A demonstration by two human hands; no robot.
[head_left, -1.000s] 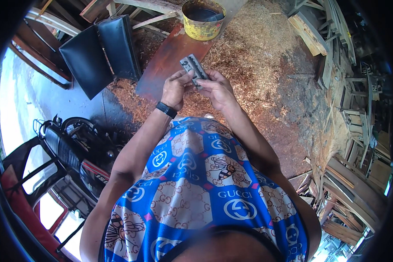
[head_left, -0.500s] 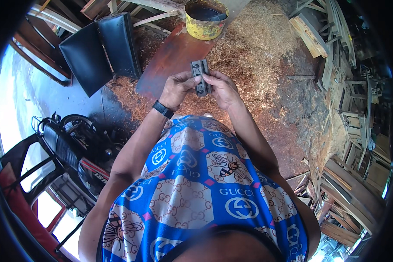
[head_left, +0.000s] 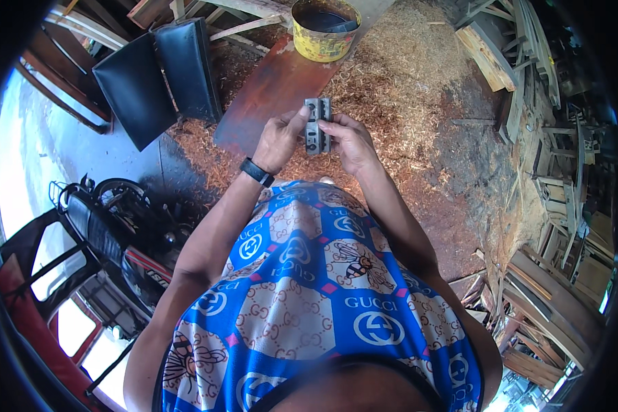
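Between our two hands, out in front of our body, we have a grey slotted metal piece [head_left: 313, 143], its long side pointing away from us. Our right hand [head_left: 351, 142] pinches it, the thumb pressed onto its right side near the middle, the fingers partly hidden. Our left hand [head_left: 278, 143] has its thumb at the piece's upper left edge, with the fingers curled; we cannot tell whether it grips the piece or only touches it. Just behind the left hand we wear a dark wristband [head_left: 257, 172]. Nearer us than both hands spreads our blue patterned shirt [head_left: 295, 275]. Beyond the hands and a little left, a reddish-brown board [head_left: 271, 93] lies on the ground, and at its far end stands a yellow bucket [head_left: 321, 47] with dark contents. Well to the left of our left hand, two black padded panels [head_left: 136, 95] sit side by side; nearer us on that side stands a motorcycle [head_left: 96, 230]. Right of our right hand, wood shavings [head_left: 398, 117] cover much of the ground, and farther right we see piled timber [head_left: 553, 299].
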